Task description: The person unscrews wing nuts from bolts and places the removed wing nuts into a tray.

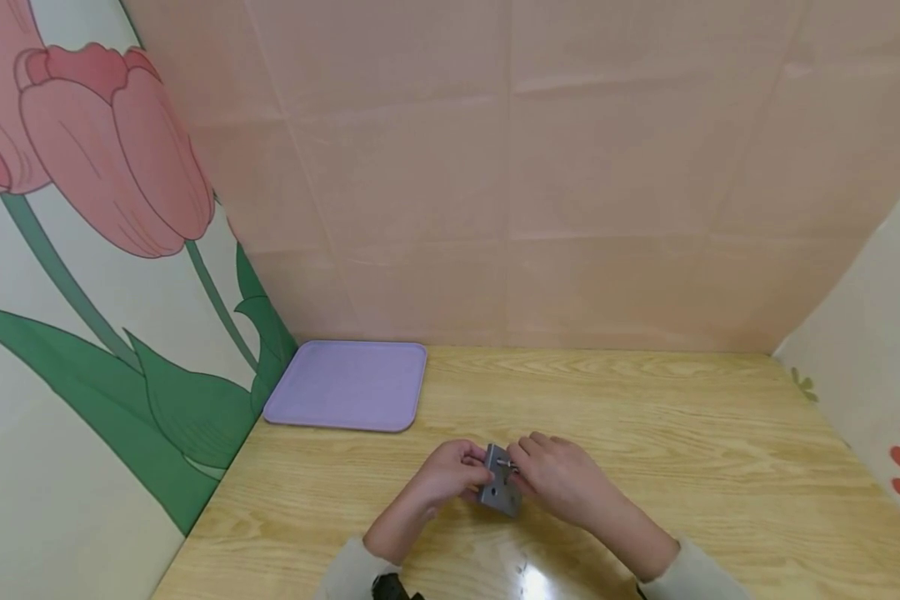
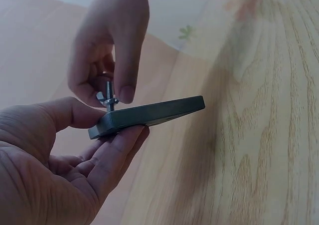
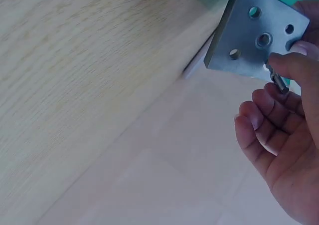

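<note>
L hand (image 1: 452,472) grip clamped on drilled metal plate (image 3: 243,28), held above wood-grain tabletop (image 1: 645,417); R hand (image 1: 561,477) grip pinches wing nut (image 2: 110,101) on bolt (image 2: 109,87) nr plate edge; purple tray (image 1: 345,385) at rear L

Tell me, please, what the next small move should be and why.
Probably give the wing nut a small turn with the right hand: it is right at the nut, the left hand grips the metal plate, and some bolt shows between nut and plate.
</note>
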`<action>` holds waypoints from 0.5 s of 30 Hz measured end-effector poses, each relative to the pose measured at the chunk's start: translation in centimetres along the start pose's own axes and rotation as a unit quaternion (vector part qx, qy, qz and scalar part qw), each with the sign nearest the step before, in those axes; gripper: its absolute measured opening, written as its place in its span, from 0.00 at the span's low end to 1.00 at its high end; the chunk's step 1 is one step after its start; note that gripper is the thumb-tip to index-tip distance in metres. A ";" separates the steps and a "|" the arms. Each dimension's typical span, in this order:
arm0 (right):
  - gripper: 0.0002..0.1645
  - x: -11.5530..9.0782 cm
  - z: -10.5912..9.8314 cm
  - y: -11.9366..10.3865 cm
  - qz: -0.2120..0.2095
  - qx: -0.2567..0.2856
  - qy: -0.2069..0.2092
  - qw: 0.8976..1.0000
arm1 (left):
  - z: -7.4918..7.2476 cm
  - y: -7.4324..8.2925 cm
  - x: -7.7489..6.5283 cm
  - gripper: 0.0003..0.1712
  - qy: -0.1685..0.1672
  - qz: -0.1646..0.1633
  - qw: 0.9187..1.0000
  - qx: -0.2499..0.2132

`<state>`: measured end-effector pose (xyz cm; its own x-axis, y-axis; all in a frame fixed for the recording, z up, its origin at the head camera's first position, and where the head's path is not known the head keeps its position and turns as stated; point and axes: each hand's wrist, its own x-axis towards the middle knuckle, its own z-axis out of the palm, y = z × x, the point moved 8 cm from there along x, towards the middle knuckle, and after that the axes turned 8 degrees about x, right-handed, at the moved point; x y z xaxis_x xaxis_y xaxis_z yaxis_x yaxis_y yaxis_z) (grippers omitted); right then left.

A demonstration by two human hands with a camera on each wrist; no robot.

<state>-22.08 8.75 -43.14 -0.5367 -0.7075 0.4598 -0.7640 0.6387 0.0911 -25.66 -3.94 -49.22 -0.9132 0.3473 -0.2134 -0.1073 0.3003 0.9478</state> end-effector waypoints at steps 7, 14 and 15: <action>0.18 -0.1 -0.2 -0.2 -0.007 -0.017 0.012 1.000 | 0.1 -0.1 0.1 0.14 0.001 -0.001 1.000 0.002; 0.17 -0.2 -0.2 0.4 0.051 0.040 0.001 0.998 | 0.0 0.0 0.0 0.14 0.002 0.002 1.000 0.000; 0.16 -0.2 -0.1 0.7 0.078 0.065 -0.007 0.995 | 0.0 0.1 0.0 0.14 0.001 0.003 1.000 -0.002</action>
<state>-22.46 9.37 -43.10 -0.6563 -0.6078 0.4471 -0.7105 0.6972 -0.0952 -25.64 -3.90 -49.17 -0.9147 0.3466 -0.2076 -0.1037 0.2952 0.9498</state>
